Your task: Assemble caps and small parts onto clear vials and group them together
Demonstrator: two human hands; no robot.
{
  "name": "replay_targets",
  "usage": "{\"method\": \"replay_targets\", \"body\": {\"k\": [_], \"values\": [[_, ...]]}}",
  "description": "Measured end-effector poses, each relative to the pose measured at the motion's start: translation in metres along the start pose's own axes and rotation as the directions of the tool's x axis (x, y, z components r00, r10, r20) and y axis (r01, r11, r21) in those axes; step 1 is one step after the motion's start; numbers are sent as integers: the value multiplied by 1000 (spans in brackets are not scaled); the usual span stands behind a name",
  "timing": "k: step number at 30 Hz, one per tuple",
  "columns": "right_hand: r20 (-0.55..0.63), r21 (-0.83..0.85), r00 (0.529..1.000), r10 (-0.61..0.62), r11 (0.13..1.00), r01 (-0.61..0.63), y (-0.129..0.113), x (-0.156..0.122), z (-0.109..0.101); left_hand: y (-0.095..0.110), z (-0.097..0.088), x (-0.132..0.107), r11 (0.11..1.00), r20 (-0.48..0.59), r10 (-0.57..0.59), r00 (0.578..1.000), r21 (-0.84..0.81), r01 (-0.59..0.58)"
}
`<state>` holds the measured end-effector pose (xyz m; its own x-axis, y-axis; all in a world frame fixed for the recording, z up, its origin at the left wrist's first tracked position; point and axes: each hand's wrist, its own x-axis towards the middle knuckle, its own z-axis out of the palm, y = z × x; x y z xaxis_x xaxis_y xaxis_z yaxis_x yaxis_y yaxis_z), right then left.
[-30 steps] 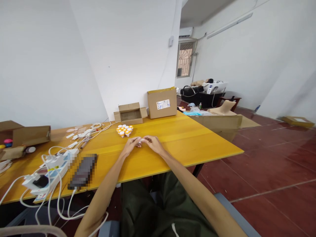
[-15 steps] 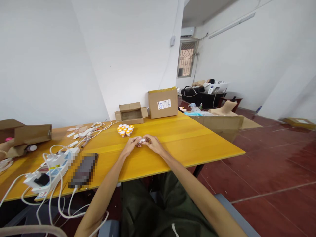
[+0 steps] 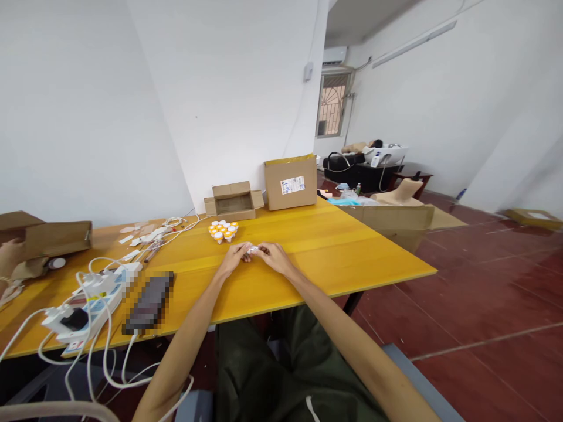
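My left hand (image 3: 235, 258) and my right hand (image 3: 273, 257) meet just above the yellow table (image 3: 343, 246). Between their fingertips is a small shiny, clear-and-whitish thing (image 3: 252, 250), pinched from both sides. It looks like clear plastic, but it is too small to tell its kind. Beyond my left hand stands a tight cluster of small bottles (image 3: 223, 230) with white tops and orange bands.
An open carton (image 3: 233, 205) and a closed labelled carton (image 3: 291, 184) stand at the back. On the left lie a power strip (image 3: 116, 293), a phone (image 3: 149, 302) and loose white cables. At far left another person's hand (image 3: 11, 256) is at an open box (image 3: 59, 239).
My right fingers have shifted slightly to the right, and more of the clear thing shows between my hands. At far left, another person's hand has come into the box.
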<state>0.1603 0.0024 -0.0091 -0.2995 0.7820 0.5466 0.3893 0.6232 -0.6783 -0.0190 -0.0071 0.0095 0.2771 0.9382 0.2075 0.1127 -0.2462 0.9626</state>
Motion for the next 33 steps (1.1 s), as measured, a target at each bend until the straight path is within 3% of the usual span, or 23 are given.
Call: {"method": "replay_targets", "body": {"k": [13, 26, 33], "values": [[-56, 48, 995, -83, 995, 86, 1, 0, 1, -3, 0, 1, 999, -25, -26, 999, 29, 27], [-21, 49, 1000, -10, 999, 11, -4, 1, 1, 8, 4, -1, 999, -17, 12, 1000, 47, -11], [-15, 128, 999, 49, 991, -46, -4, 0, 0, 8, 5, 0, 998, -5, 20, 1000, 68, -20]]}}
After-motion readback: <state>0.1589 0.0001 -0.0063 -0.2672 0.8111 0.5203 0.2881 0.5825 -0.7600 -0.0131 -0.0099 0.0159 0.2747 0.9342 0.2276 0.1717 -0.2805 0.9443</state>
